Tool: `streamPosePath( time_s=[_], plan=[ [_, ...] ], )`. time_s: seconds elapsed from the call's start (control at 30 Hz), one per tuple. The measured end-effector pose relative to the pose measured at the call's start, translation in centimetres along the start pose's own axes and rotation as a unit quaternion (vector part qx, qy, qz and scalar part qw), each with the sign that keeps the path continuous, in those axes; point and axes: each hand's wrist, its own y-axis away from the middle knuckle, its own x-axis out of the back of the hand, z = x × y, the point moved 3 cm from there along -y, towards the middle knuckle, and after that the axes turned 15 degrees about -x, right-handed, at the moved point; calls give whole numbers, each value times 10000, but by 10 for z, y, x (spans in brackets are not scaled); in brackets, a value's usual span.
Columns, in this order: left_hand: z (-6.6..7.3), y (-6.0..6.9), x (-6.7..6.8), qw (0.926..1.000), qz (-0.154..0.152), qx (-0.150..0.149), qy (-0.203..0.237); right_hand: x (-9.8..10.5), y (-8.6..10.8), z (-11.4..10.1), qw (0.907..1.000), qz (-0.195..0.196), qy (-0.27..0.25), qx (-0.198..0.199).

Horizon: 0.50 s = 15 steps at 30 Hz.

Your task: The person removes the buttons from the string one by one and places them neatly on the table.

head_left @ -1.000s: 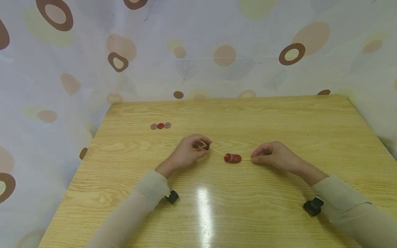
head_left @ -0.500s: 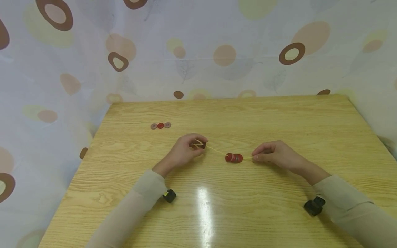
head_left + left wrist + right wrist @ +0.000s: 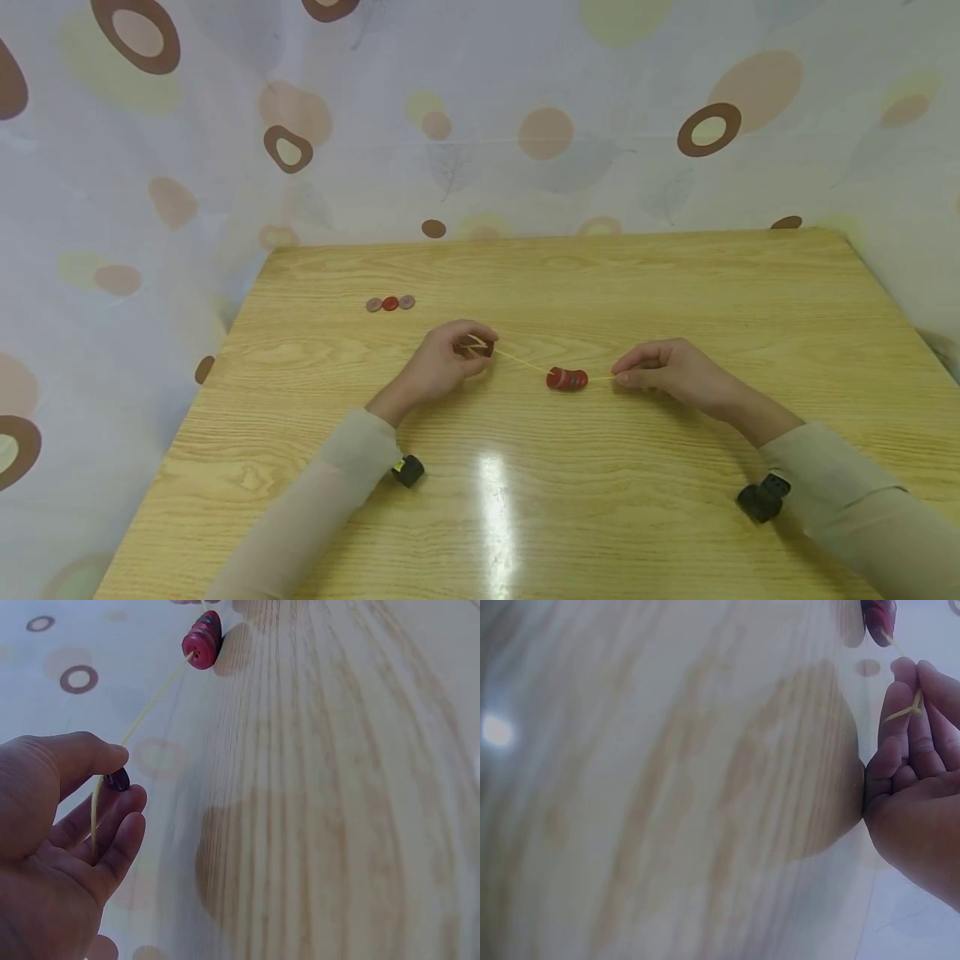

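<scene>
A row of red and grey buttons [image 3: 567,379] hangs strung on a yellow string [image 3: 522,362] between my two hands. On its left side, my left hand [image 3: 437,365] pinches a dark button [image 3: 118,778] between thumb and fingers, with the string running past the thumb into the palm; whether the string passes through this button cannot be told. To the right, my right hand [image 3: 678,375] pinches the string between thumb and fingertips. A short string tail [image 3: 902,715] with a knot-like bend lies against the fingers in the right wrist view.
Three loose buttons lie in a touching row at the back left of the wooden table [image 3: 637,492]: a pinkish one [image 3: 374,305], a red one [image 3: 390,303] and another pinkish one [image 3: 407,302]. A patterned cloth [image 3: 480,125] hangs behind the table.
My left hand has moved a little left and away from me with the dark button, lengthening the string between it and the button row. My right hand has barely moved.
</scene>
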Motion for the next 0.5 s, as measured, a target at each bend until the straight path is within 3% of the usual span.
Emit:
streamPosePath(
  time_s=[0.5],
  plan=[
    [-2, 1, 10, 9999, 81, 91, -78, 0, 0, 0, 9998, -92, -174, 6]
  ],
)
